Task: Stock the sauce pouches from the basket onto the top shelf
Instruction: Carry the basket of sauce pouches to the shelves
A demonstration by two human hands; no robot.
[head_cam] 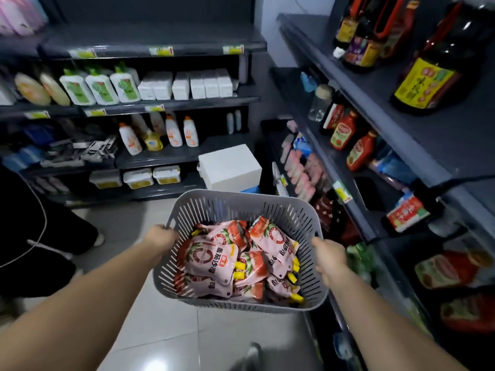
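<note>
Head view, hands (160,236) (330,259) gripping basket (241,207), sauce pouches (211,259) marked "0"

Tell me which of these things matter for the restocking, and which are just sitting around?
Part of the job: basket, gripped at its rim by left hand and right hand; sauce pouches inside it; top shelf, right.
Just around: white box; white bottles; red bottles; dark bottles.

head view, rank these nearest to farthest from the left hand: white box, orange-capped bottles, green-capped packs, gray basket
1. gray basket, its left rim gripped by the left hand
2. white box, just beyond the basket
3. orange-capped bottles, on the shelf ahead
4. green-capped packs, one shelf higher
</note>
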